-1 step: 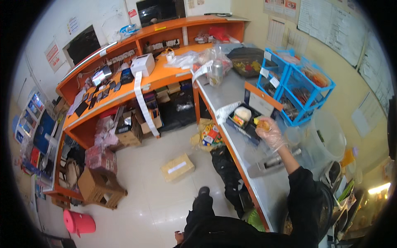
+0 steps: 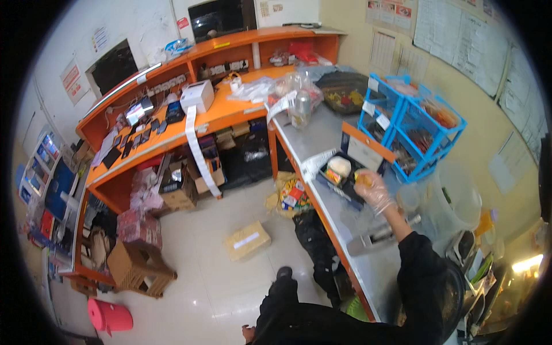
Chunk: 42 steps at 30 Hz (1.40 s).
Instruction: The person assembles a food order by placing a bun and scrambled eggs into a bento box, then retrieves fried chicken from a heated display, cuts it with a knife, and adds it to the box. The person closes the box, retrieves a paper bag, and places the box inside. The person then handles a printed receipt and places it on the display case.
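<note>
The grey tabletop (image 2: 326, 127) runs along the right wall; the orange tabletop (image 2: 227, 108) joins it from the left, beyond a pale tiled floor (image 2: 195, 247). On the grey one lies an open dark box (image 2: 340, 191), its long axis from far left to near right, the raised lid (image 2: 363, 150) along its far side. At its right part, the right hand (image 2: 374, 191) has its grip clamped on a yellowish food piece (image 2: 364, 177), whose direction I cannot tell. The left hand's (image 2: 248, 332) grip I cannot tell.
</note>
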Motion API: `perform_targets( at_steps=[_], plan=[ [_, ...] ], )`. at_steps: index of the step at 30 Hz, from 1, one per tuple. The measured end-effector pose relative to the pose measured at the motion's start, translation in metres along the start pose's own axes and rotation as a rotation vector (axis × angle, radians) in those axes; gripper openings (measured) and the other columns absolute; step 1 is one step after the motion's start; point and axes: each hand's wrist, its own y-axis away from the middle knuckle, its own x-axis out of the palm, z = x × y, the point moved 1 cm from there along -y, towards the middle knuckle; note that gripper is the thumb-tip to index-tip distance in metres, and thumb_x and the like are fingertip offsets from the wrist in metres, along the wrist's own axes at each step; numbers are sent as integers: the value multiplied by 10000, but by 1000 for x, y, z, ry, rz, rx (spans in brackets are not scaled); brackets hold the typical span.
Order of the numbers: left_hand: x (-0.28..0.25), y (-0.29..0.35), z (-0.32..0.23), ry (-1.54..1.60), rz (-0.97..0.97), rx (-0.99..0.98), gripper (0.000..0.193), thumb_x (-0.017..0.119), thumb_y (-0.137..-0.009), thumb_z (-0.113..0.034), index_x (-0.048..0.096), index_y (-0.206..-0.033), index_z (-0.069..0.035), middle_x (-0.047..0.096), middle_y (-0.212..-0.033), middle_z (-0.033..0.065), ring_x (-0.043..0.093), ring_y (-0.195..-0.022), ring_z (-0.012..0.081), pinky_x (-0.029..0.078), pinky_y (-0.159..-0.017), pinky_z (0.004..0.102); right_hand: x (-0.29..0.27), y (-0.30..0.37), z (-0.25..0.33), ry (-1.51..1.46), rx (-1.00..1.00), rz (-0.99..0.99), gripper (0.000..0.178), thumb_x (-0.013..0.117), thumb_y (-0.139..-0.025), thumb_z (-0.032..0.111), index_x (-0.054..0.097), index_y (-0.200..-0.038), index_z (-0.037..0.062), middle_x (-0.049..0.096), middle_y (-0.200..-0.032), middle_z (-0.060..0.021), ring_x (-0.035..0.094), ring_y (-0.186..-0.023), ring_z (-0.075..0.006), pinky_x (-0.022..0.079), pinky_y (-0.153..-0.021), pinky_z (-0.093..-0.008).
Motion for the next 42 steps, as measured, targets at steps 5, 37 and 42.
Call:
perform_targets(
  at_steps=[5,37,42],
  plan=[
    [-31,-114,-90,104,-90,286,385,631,-712,-118,468,-1038,5,581,-705,131,571,-640,228,476,-594,357,29,-55,-72,417,293,112,548,745,-558,386,639,-983,56,647,-907,-139,621,-851,-287,490,-762,-354],
    [72,-58,-663,157,187,1316,451,624,-767,-94,493,-1195,-36,504,-1168,159,464,-1106,330,331,-963,412,18,-53,-50,713,162,-129,487,694,-695,339,577,-1085,73,567,-1039,-160,524,-989,-345,405,-839,-462],
    [108,-25,-724,-1,247,1428,483,656,-737,-126,518,-1200,-130,468,-1212,127,403,-1154,325,271,-981,446,40,-27,-41,1027,325,69,766,718,-672,427,424,-1277,62,380,-1331,-208,378,-1222,-385,321,-970,-519]
  ],
)
